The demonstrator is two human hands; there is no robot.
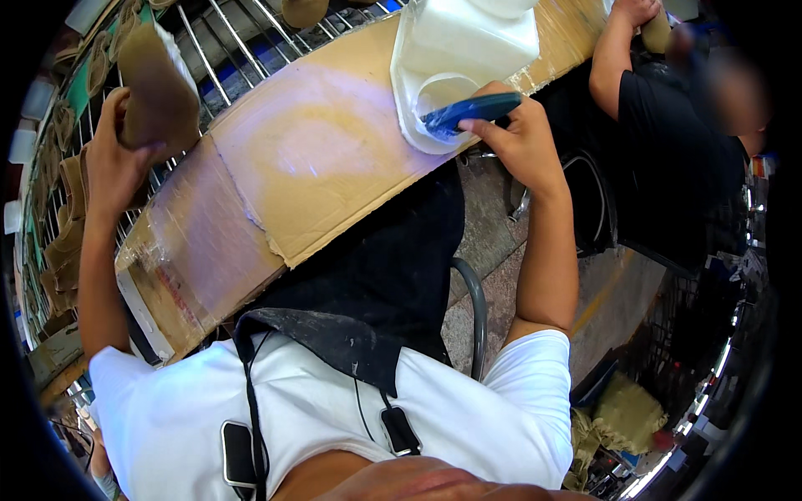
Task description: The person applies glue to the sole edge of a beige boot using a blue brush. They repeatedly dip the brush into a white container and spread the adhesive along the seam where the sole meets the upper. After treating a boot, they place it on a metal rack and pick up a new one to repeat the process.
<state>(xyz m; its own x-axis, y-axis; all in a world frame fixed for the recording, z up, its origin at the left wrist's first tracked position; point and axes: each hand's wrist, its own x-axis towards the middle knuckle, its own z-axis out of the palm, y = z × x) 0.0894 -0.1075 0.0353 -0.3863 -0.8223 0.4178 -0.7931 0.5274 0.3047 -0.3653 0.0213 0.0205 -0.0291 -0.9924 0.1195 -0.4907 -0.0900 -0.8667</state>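
Left hand point(113, 163) fingers gripping tan shoe upper point(159, 92) — fuzzy, right hand point(518, 138) fingers clasping blue brush point(472, 108).

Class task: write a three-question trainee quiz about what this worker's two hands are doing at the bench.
1. True or false: the left hand holds a tan shoe piece over the wire rack.
2. What does the right hand grip? A) blue brush B) scissors C) hammer
3. Fill in: the brush tip sits in a white ___.

Key: 1 true; 2 A; 3 container.
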